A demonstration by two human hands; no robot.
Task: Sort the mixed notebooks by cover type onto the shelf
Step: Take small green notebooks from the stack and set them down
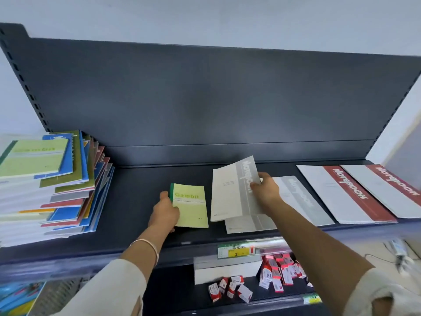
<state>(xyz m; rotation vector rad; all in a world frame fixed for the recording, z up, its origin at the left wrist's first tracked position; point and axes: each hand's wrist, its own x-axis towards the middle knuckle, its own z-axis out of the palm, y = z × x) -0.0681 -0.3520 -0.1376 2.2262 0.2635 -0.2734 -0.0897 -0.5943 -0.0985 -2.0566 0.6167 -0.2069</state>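
Observation:
A dark shelf (141,201) holds a tall mixed stack of notebooks (52,185) at its left end. My left hand (165,213) grips the left edge of a small light-green notebook (192,208) with a green spine, lying flat at mid-shelf. My right hand (265,190) pinches the top right of a grey-and-white notebook (227,195), tilted up off another grey one (246,224) under it. A further grey notebook (303,201) lies to the right. Two red-and-white notebooks (346,195) (387,190) lie at the right end.
The shelf's dark back panel (205,99) rises behind. A lower shelf holds small red-and-white boxes (273,277) and a white box (225,270). A yellow price tag (237,250) sits on the front rail. Colourful books (18,297) show bottom left.

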